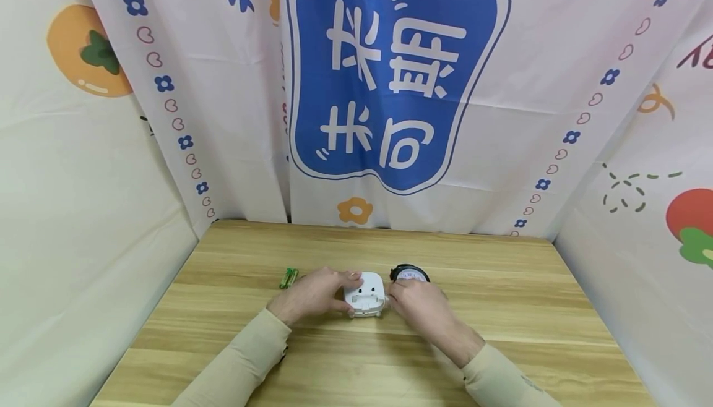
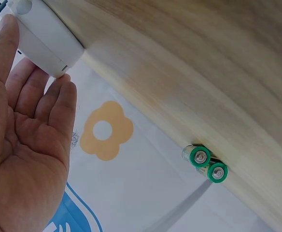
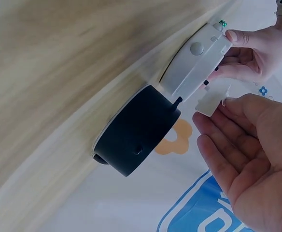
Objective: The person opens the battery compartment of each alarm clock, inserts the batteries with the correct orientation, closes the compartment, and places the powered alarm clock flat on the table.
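White plastic device (image 1: pixel 366 282) on the wood-grain surface (image 1: pixel 356 364), clamped at its L side by your L hand (image 1: pixel 314 295).
Your L grip has thumb on the device's near edge, fingers farther back; device top shows 2 small black pegs (image 1: pixel 372 289). Your R hand (image 1: pixel 420 308) has its grip pinching a small white cover (image 3: pixel 211 102) just R of the device, can't tell if touching. 2 green batts (image 1: pixel 289 278) side by side L of the device; round black case (image 3: pixel 136 130) R of & slightly beyond it, by your R hand.
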Demonstrator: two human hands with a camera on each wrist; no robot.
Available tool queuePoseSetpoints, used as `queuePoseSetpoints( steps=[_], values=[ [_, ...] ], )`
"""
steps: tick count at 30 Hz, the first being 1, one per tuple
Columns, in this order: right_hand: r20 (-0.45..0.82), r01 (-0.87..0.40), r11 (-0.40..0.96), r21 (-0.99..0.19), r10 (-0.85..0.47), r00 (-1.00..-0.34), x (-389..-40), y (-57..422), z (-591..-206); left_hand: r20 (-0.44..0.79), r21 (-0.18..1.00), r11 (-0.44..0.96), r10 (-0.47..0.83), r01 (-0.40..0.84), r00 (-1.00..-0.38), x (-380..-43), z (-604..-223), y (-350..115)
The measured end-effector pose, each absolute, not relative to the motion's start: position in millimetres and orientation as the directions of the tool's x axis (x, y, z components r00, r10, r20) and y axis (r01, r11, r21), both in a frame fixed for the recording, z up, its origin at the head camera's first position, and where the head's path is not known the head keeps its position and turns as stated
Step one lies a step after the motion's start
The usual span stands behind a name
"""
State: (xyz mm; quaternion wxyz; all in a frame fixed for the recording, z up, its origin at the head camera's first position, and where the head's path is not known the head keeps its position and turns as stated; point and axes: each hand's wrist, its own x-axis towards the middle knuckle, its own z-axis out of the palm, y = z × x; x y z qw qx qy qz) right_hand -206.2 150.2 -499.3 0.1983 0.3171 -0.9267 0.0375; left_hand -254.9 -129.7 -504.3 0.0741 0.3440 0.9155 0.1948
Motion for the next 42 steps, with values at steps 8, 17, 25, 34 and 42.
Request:
queuePoseSetpoints(
  steps=[8, 17, 25, 34, 42],
  values=[
    [0.341, -0.622, 0.780, 0.068, -0.604, -0.720, -193.0, 155.5, -498.9, -0.013, 0.408, 0.699, 0.648, 0.588, -0.761, -255.3, -505.8, -129.2],
    [0.312, -0.635, 0.761, 0.133, -0.640, -0.702, -183.8, 157.2, -500.8, -0.013, 0.418, 0.696, 0.647, 0.584, -0.763, -254.5, -504.3, -129.0],
    [0.224, -0.651, 0.749, 0.120, -0.660, -0.718, -178.9, 155.2, -506.6, -0.021, 0.424, 0.699, 0.643, 0.576, -0.766, -254.4, -504.0, -129.9],
    [0.245, -0.673, 0.709, 0.210, -0.705, -0.666, -178.3, 155.4, -513.3, -0.031, 0.432, 0.701, 0.640, 0.567, -0.768, -254.4, -504.2, -129.7],
    [0.211, -0.683, 0.723, 0.104, -0.687, -0.695, -181.6, 155.5, -505.1, -0.027, 0.427, 0.699, 0.643, 0.573, -0.765, -254.1, -503.5, -130.5]
  ],
)
